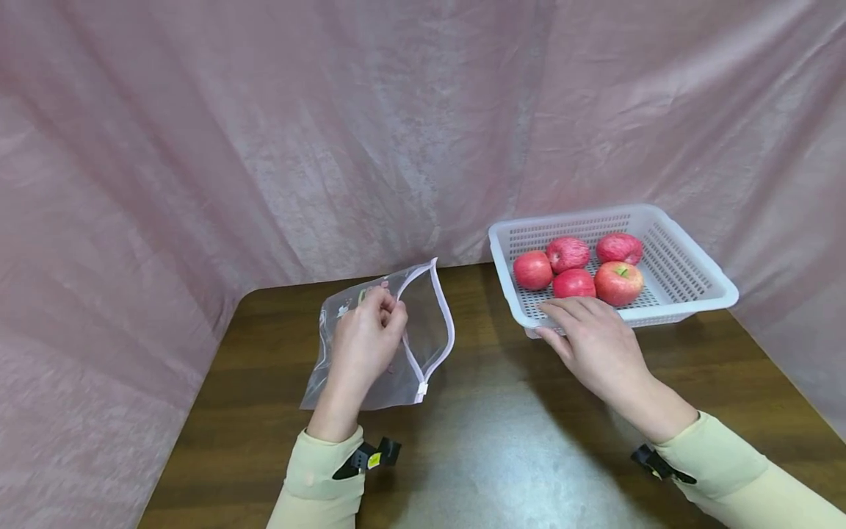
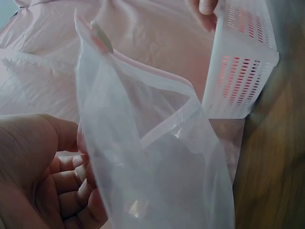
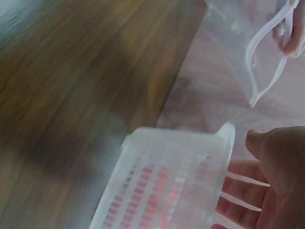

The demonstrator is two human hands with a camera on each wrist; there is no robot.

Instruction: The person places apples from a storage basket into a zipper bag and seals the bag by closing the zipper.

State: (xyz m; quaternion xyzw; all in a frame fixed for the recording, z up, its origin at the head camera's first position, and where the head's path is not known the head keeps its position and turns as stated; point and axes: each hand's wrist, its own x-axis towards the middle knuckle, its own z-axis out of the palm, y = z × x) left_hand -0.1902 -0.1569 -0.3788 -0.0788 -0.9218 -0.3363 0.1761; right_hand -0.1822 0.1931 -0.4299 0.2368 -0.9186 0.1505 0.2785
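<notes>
My left hand (image 1: 371, 330) pinches the upper side of a clear zipper bag (image 1: 423, 308) between thumb and fingers. The bag's mouth gapes toward the right, edged with a pale zip strip, and its white slider (image 1: 422, 388) sits at the near corner. In the left wrist view the bag (image 2: 162, 143) covers part of the fingertips. Over the near left rim of a white plastic basket (image 1: 700, 290) is my right hand (image 1: 598, 345), fingers extended and holding nothing. Several red apples (image 1: 618, 283) lie in the basket, just beyond those fingers.
A brown wooden table (image 1: 489, 441) carries both the bag and the basket. Pink cloth (image 1: 396, 147) hangs behind the table and down its sides. The basket stands at the back right, near the cloth.
</notes>
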